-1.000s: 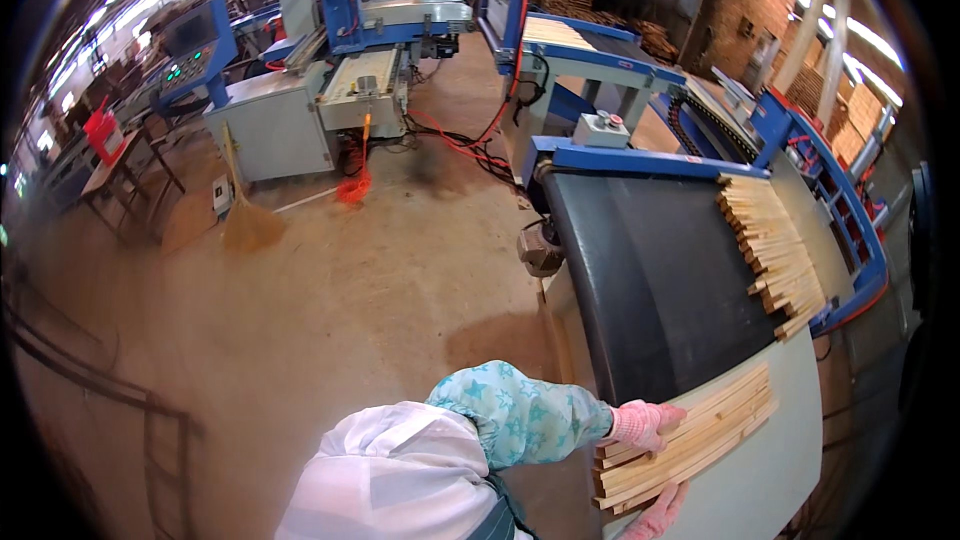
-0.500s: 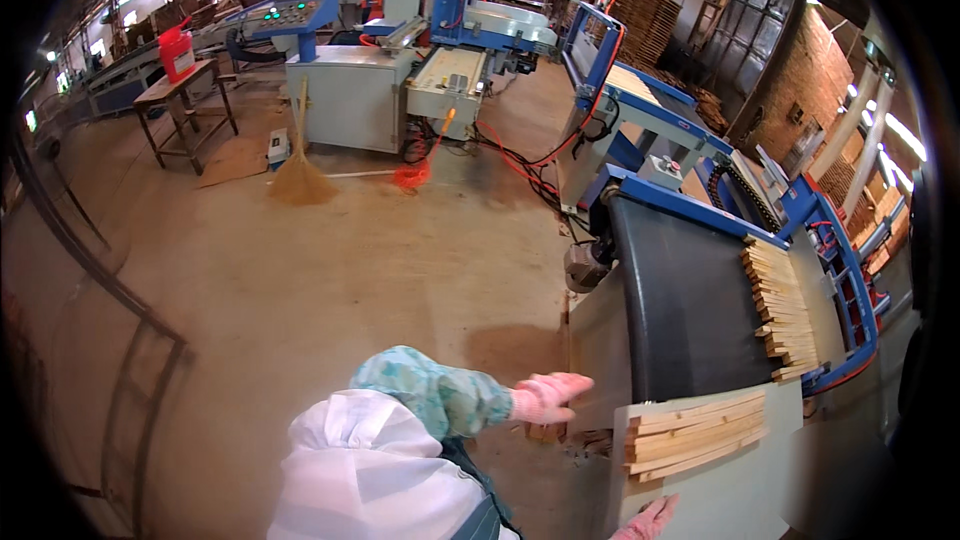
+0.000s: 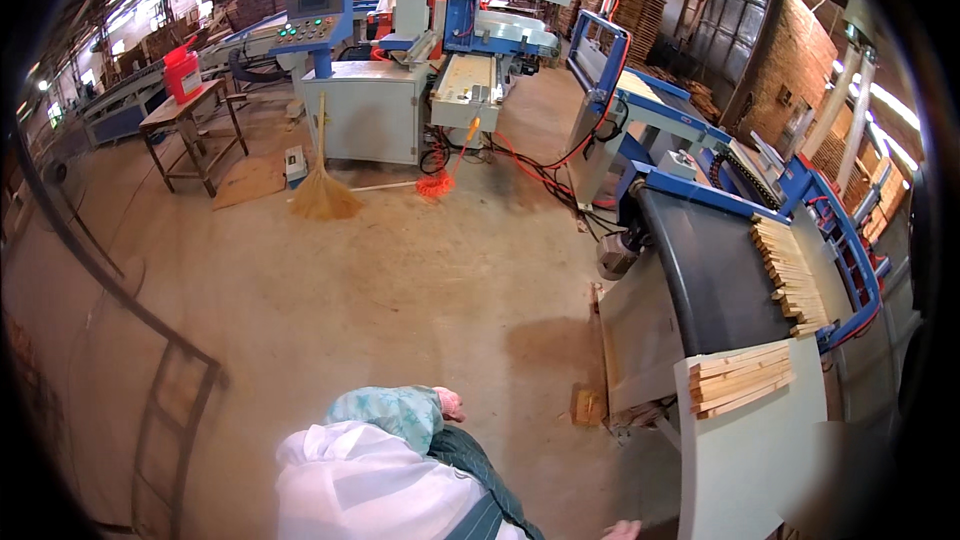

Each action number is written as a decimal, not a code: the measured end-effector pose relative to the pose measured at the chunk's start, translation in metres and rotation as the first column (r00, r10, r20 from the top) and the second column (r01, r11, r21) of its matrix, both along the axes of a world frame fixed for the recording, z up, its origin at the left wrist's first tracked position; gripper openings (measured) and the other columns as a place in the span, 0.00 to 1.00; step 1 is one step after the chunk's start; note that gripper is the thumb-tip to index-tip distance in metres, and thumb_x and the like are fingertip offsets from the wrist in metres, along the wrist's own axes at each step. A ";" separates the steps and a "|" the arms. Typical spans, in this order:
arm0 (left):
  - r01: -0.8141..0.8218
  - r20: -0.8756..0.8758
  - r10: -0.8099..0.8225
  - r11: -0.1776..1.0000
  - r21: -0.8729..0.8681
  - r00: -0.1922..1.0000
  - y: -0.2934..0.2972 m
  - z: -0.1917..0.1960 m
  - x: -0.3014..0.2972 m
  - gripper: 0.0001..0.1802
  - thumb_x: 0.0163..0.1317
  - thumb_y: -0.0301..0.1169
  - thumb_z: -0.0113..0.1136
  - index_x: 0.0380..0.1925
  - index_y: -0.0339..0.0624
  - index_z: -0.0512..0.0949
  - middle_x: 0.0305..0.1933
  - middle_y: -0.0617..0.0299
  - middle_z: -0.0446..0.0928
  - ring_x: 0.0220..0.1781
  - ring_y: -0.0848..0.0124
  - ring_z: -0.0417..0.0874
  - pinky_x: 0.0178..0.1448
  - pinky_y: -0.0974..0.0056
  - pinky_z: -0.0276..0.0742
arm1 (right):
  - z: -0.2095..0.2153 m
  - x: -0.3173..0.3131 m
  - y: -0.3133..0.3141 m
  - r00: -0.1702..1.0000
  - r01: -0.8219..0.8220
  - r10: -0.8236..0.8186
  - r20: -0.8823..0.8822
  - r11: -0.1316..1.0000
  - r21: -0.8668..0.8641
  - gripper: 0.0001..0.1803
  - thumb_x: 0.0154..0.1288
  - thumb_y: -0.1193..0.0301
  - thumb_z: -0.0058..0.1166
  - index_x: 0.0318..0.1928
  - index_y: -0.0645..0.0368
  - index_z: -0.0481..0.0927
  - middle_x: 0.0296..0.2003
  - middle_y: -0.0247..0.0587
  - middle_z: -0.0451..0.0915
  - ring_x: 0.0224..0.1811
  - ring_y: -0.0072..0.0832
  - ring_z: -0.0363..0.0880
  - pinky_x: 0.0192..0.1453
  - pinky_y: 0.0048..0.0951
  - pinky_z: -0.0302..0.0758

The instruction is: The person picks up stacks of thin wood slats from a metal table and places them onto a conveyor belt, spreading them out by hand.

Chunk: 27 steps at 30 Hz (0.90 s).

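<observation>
1. Here, the left hand (image 3: pixel 449 404) sits at 6 o'clock, drawn in against the body just past a patterned teal sleeve (image 3: pixel 390 413); only pink knuckles show, so I cannot tell whether it is open or closed, and it holds nothing visible.
2. The right hand (image 3: pixel 622 530) barely peeks in at the lower edge, about 5 o'clock; its state cannot be told either.
3. A stack of pale wooden slats (image 3: pixel 740 376) lies at 4 o'clock on the near end of a light grey table (image 3: pixel 760 460), well apart from both hands.
4. Beyond it, at 3 o'clock, a second row of slats (image 3: pixel 790 275) rests along the right edge of a dark conveyor belt (image 3: pixel 715 285) in a blue frame.
5. A small wooden block (image 3: pixel 587 405) lies on the floor near the table's foot.
6. At 11 o'clock a red canister (image 3: pixel 182 72) stands on a wooden bench (image 3: pixel 190 120); a straw broom (image 3: pixel 323 190) leans by a grey cabinet (image 3: pixel 365 110).
7. A flat brown cardboard sheet (image 3: pixel 250 180) lies on the floor beside the bench.
</observation>
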<state>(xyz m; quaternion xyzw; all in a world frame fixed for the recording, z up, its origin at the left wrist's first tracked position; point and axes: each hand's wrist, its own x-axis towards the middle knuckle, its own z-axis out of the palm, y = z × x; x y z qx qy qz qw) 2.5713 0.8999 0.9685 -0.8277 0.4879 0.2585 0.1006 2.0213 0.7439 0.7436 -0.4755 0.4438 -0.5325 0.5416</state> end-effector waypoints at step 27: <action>0.327 0.064 -0.321 0.926 -0.188 0.945 0.222 -0.088 0.091 0.26 0.54 0.56 0.57 0.48 0.55 0.79 0.52 0.60 0.79 0.51 0.59 0.81 0.52 0.54 0.77 | 0.031 0.187 0.302 0.978 -0.005 -0.093 0.186 0.885 0.466 0.23 0.55 0.71 0.52 0.53 0.63 0.76 0.22 0.37 0.71 0.17 0.26 0.66 0.20 0.28 0.65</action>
